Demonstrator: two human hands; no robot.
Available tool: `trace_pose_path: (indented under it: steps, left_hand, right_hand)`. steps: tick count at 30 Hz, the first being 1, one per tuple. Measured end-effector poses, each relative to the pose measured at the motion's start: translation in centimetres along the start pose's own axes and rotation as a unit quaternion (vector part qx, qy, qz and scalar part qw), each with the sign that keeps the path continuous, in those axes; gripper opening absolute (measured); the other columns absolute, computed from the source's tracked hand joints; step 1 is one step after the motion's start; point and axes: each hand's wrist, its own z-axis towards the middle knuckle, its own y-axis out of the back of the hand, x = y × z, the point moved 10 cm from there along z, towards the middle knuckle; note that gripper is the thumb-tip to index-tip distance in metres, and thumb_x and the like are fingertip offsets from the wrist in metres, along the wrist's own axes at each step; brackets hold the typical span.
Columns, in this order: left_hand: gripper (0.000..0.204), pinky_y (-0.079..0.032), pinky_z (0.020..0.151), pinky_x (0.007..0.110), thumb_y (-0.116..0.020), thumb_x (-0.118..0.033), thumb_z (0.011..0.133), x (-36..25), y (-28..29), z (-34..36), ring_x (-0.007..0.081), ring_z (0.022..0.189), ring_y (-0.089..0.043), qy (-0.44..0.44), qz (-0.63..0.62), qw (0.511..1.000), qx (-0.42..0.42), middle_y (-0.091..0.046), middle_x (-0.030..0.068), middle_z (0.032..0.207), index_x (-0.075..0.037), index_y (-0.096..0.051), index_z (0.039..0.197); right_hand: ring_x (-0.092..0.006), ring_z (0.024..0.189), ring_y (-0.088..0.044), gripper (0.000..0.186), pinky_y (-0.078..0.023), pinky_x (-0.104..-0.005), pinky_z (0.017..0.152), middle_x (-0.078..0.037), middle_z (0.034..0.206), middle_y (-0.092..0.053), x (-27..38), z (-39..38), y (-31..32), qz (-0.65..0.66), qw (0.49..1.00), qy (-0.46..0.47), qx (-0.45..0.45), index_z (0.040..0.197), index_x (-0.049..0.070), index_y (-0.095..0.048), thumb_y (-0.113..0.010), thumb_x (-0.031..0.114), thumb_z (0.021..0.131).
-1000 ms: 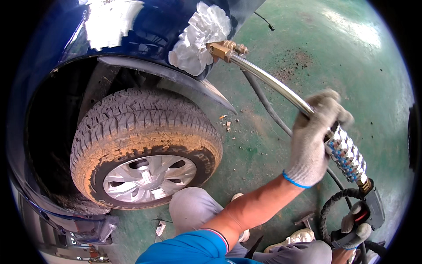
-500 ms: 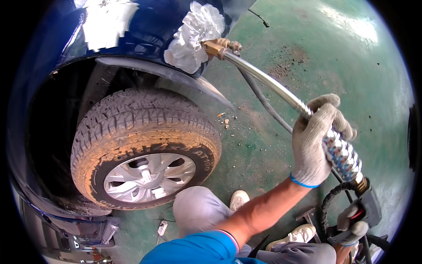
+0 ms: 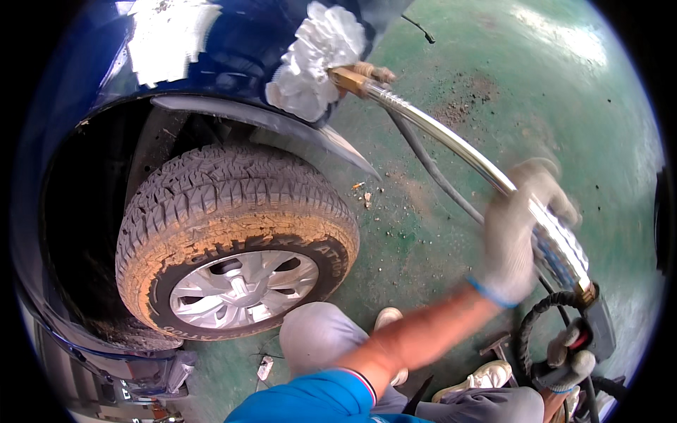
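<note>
A slide hammer dent puller runs diagonally from a blue car panel to the lower right. Its brass tip meets the edge of a bare, ground metal patch. My left hand, gloved and blurred by motion, is wrapped round the puller at its chrome sliding weight. At the lower right, my gloved right hand is closed on the black pistol-shaped handle, with a red trigger beside its fingers.
A muddy tyre with a silver wheel sits in the wheel arch. A grey cable trails below the shaft. A hammer lies by my shoe. Dirt is scattered on the green floor. Another ground patch is further left.
My left hand has moved slightly down and right along the puller, now blurred. The shaft looks more bowed. My right hand stays on the handle; the whole view has shifted slightly.
</note>
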Motion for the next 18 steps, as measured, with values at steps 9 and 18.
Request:
trace_pose_path:
  steps: [9,18]
  left_hand:
    - [0.038,-0.050,0.067,0.025,-0.063,-0.027,0.099,-1.7,0.7,-0.7,0.0091,0.069,-0.056,0.031,-0.022,0.996,-0.080,-0.061,0.0003,0.080,-0.003,-0.054,0.126]
    - [0.055,-0.025,0.031,0.026,-0.027,-0.056,0.105,-3.5,-4.1,0.5,0.0085,0.035,-0.021,0.054,-0.328,0.916,0.224,-0.023,-0.0041,0.049,-0.015,-0.040,0.072]
  right_hand:
    - [-0.0260,0.045,-0.055,0.046,-0.046,-0.0352,0.043,-0.016,0.061,-0.058,-0.2,0.0,0.8,0.016,0.998,0.041,-0.054,0.095,-0.007,-0.055,-0.084,0.019,0.070]
    - [-0.0229,0.046,-0.054,0.044,-0.044,-0.0310,0.045,-0.013,0.060,-0.057,0.4,-1.5,1.6,-0.155,0.977,0.103,-0.101,0.085,-0.004,-0.057,-0.084,0.025,0.068]
